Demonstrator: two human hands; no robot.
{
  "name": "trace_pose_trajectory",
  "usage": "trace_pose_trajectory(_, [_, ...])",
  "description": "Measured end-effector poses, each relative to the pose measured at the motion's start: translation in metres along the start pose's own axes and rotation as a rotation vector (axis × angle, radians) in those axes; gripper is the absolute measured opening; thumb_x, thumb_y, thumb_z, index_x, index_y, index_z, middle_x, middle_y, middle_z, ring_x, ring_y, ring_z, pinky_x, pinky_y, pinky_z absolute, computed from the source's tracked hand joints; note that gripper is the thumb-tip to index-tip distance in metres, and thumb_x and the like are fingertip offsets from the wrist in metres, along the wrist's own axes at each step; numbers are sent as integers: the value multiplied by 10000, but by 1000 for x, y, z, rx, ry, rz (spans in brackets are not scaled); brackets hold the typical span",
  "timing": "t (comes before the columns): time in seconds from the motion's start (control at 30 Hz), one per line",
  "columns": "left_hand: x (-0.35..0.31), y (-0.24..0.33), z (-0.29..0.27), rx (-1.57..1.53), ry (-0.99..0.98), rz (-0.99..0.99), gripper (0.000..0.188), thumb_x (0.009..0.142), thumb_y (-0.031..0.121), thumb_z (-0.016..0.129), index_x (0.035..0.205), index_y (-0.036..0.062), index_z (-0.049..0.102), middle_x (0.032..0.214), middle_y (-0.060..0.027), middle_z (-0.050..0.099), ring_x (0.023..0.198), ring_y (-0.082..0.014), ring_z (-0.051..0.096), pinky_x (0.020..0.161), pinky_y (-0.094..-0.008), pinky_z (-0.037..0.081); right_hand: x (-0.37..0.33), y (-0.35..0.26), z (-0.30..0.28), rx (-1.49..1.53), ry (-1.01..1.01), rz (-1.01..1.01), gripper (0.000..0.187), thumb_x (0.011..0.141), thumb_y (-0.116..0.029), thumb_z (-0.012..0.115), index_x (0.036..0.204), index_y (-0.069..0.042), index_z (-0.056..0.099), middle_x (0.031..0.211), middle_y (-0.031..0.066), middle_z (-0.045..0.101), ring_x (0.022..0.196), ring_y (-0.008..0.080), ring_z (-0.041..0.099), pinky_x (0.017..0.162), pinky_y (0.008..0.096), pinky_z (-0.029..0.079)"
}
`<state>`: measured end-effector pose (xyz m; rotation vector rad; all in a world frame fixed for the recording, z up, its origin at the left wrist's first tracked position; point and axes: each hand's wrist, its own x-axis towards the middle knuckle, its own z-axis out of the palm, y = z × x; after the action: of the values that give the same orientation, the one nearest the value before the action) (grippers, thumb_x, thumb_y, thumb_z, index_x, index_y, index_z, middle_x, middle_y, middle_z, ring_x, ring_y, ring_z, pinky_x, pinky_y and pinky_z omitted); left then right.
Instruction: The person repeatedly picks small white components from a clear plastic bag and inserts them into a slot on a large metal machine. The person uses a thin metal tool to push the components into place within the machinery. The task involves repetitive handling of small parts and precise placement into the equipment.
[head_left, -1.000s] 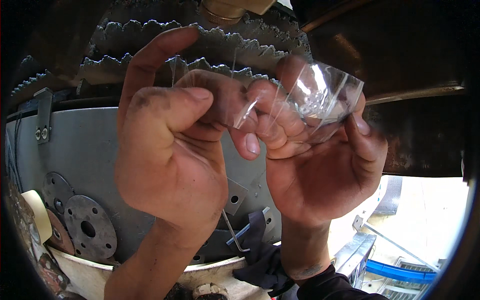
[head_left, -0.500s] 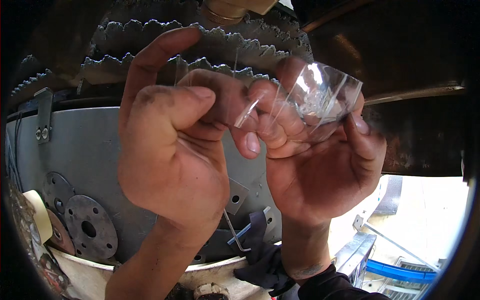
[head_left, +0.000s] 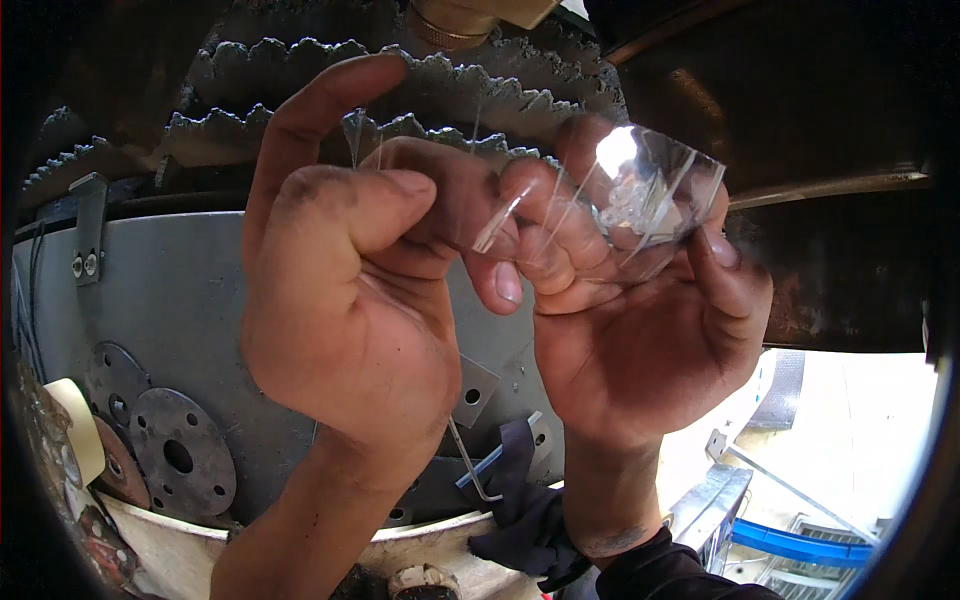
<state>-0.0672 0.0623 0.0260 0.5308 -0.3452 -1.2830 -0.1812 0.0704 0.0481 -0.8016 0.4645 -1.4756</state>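
"In front of the rough, jagged metal strips (head_left: 290,85), what was up?"
"Clear film (head_left: 655,190), thin, glossy, creased, w/ a bright glare spot."
"L hand (head_left: 350,290)?"
"Clamped on the film's L part, thumb vs. a bent finger."
"R hand (head_left: 650,340)?"
"Clamped on the other end, fingers curled behind, thumb nr. the lower edge."
"Bkgd?"
"Smooth grey panel (head_left: 160,285); flat, round metal disc (head_left: 208,440), holes thru it, lower L."
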Motion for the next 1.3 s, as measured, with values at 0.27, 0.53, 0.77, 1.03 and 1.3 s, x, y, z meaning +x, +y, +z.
trace_pose_trajectory(0.27, [-1,-5,-2,-74,20,-9,508,800,202,409,1225,-70,467,644,-75,546,475,-163,476,483,-283,413,1,-1,-3,-44,-7,-12,259,898,-104,331,1083,66,396,1077,200,519,1038,490,561,887,556,507])
trace_pose_trajectory(0.53, [1,-4,-3,-96,-41,-42,501,845,255,393,1224,-62,478,643,-71,549,544,-156,506,547,-277,422,3,-4,-5,-59,62,8,252,893,-123,362,1097,17,406,1095,203,552,997,463,595,857,529,531])
trace_pose_trajectory(0.77, [5,-18,-7,26,313,-216,416,903,380,445,1121,27,480,731,-76,584,575,-169,552,542,-272,410,8,-3,-3,-69,104,63,243,901,-153,377,1116,-46,411,1131,337,551,1004,440,602,839,474,547])
trace_pose_trajectory(1.03, [-31,-41,16,30,184,-316,541,938,565,340,1057,61,495,959,-74,582,881,-157,566,783,-328,415,10,1,4,-269,293,113,292,943,-214,399,1122,-17,518,1167,292,559,1036,406,597,818,421,567])
trace_pose_trajectory(1.3, [-16,-40,-3,164,-182,-35,332,977,268,364,1121,-11,472,1020,-133,576,877,-133,581,769,-249,464,7,-2,-3,-218,239,126,274,915,-180,444,1096,9,527,1032,182,650,903,272,664,788,354,555])
